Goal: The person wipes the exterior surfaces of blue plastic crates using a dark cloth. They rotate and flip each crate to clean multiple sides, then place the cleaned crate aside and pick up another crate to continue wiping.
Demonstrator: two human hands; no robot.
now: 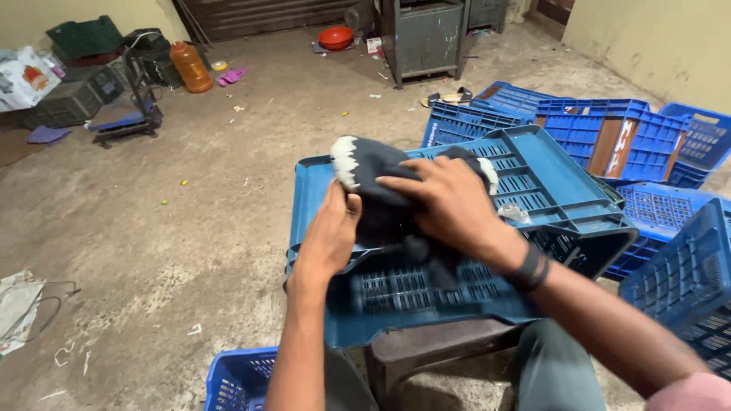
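A blue plastic crate (548,190) lies upside down across my lap, its slotted base facing up. On it sits a dark, bunched cloth (373,171) with white edging. My right hand (445,202) presses flat on top of the cloth, a black band on that wrist. My left hand (331,232) grips the cloth's near left side, thumb on top. Part of the cloth is hidden under both hands.
More blue crates (632,137) are piled at the right, and another (236,377) stands by my left knee. On the concrete floor behind are a grey metal cabinet (422,38), an orange jug (190,68), a red bowl (335,36), dark crates (72,99) and a small cart (126,118).
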